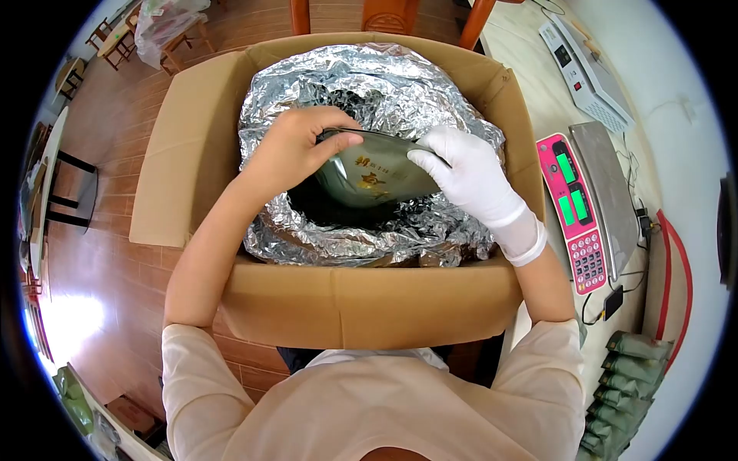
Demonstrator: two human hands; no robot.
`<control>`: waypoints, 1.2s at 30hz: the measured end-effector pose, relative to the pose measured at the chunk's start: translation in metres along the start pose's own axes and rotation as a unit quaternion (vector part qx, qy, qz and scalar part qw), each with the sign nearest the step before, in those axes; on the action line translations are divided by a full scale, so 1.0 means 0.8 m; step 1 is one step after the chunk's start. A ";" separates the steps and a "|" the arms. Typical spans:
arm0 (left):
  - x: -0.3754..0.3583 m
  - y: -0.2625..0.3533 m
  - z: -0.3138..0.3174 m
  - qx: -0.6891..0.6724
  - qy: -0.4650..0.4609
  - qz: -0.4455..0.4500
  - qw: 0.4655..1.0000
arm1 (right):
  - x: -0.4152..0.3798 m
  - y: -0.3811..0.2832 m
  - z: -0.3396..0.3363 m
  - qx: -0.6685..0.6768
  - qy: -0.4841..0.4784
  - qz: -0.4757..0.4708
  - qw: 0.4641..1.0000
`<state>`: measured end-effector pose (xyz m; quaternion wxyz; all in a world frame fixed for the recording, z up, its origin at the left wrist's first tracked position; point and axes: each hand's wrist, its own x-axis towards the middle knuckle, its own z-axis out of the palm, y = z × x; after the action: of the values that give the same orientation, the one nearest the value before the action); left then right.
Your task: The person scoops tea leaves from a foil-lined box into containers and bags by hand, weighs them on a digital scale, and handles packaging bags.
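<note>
A dark green pouch (369, 178) with gold lettering hangs tilted over the foil-lined cardboard box. My bare left hand (317, 146) pinches its upper left edge between thumb and fingers. On the pouch's upper right edge, my right hand (461, 165), in a white glove, is closed. Crumpled silver foil (369, 69) lines the box (369, 303). Dark loose material (323, 206) lies in the foil below and behind the pouch; the pouch hides part of it.
A pink scale (573, 207) with green displays and a white appliance (584, 77) stand on the right table. Several filled green pouches (626, 392) lie in a row at the lower right. The box's left flap (181, 150) sticks outward. Wooden chairs are behind the box.
</note>
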<state>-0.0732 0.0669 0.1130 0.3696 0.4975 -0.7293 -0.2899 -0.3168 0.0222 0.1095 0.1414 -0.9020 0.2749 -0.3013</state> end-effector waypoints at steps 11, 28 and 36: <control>-0.004 0.007 0.028 0.102 -0.031 0.077 0.991 | 0.007 -0.013 0.026 -0.092 0.011 -0.070 0.993; -0.010 0.018 0.027 0.136 -0.008 0.145 0.980 | 0.008 -0.023 0.026 -0.101 0.015 -0.079 0.992; -0.007 0.014 0.018 0.134 0.048 0.116 0.983 | 0.006 -0.013 0.017 -0.073 0.014 -0.024 0.997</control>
<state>-0.0893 0.0767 0.1122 0.3654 0.4683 -0.7953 -0.1205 -0.3008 0.0292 0.1052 0.0641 -0.9118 0.2763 -0.2967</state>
